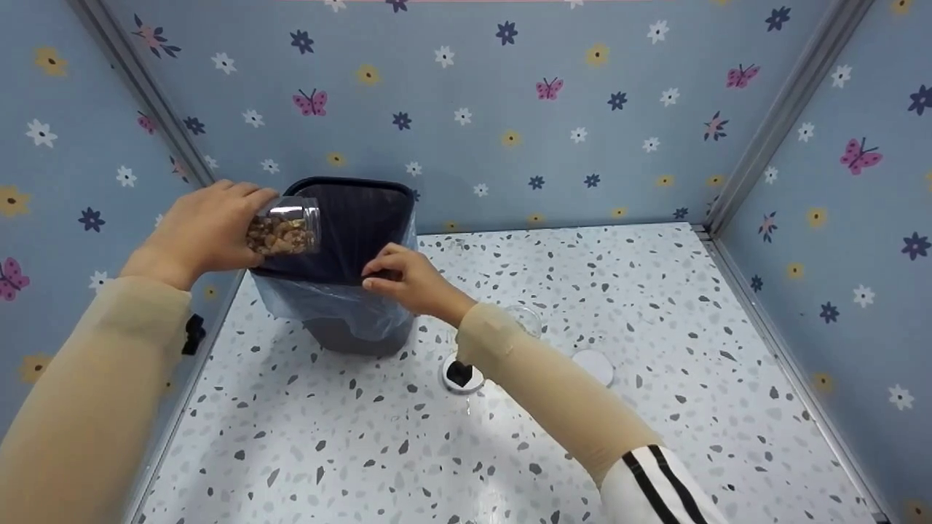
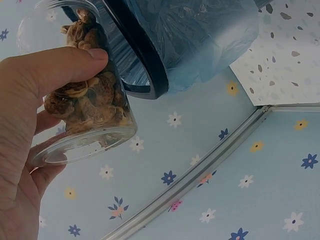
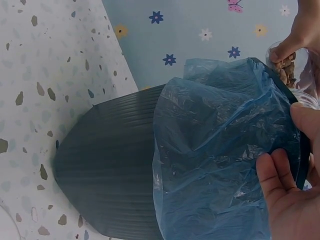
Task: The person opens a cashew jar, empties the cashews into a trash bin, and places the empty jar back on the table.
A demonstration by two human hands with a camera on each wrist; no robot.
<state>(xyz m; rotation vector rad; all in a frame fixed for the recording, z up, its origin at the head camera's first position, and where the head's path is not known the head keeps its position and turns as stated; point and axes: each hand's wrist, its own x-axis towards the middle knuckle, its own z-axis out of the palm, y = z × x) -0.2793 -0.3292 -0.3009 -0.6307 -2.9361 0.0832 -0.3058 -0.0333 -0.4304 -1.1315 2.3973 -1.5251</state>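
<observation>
My left hand [image 1: 204, 231] grips a clear jar [image 1: 282, 231], tipped on its side above the left part of the trash bin [image 1: 357, 340]. Brown, wrinkled dried pieces [image 2: 97, 102] lie inside the jar; their exact kind is unclear. The jar's mouth faces right, over the bin's opening. A thin blue bag [image 3: 210, 150] lines the dark bin and folds down over its rim [image 1: 357, 181]. At the front right of that rim, my right hand [image 1: 416, 282] pinches the edge, with its thumb and fingers on either side of the bag-covered rim.
On the speckled white floor lie a round white lid holding something dark [image 1: 460, 373], a white disc [image 1: 593, 366] and a clear round item [image 1: 524, 319], partly behind my right forearm. Flowered blue walls [image 1: 480, 167] enclose the space close behind and left of the bin.
</observation>
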